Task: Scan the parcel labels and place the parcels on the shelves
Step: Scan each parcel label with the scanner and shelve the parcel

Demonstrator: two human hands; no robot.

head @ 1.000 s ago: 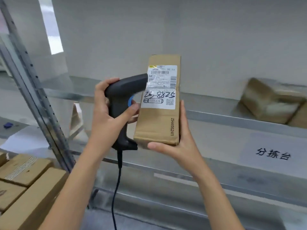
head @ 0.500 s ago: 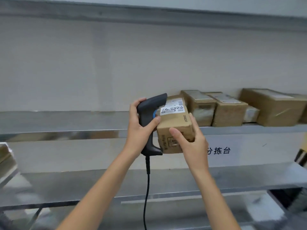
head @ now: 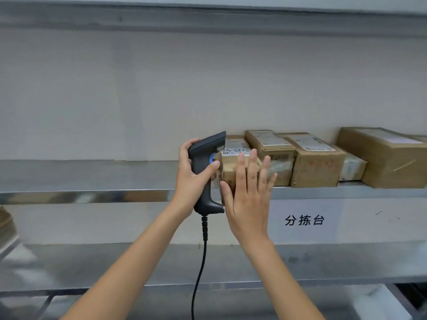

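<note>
A brown cardboard parcel (head: 231, 168) with a white handwritten label lies on the metal shelf (head: 92, 181), at the left end of a row of parcels. My right hand (head: 248, 192) has straight, spread fingers laid flat against the parcel's front face. My left hand (head: 193, 179) grips a black corded barcode scanner (head: 205, 172) just left of the parcel, thumb near its blue button. The scanner's head points toward the parcel's label.
Several more cardboard parcels (head: 316, 165) stand in a row to the right on the same shelf, the largest (head: 388, 158) at the far right. A white sign with black characters (head: 303, 220) hangs below the shelf edge. A lower steel shelf (head: 115, 264) runs beneath.
The parcel went from being held in the air to lying on the shelf beside the row. My right hand let go of it and now lies flat against its front.
</note>
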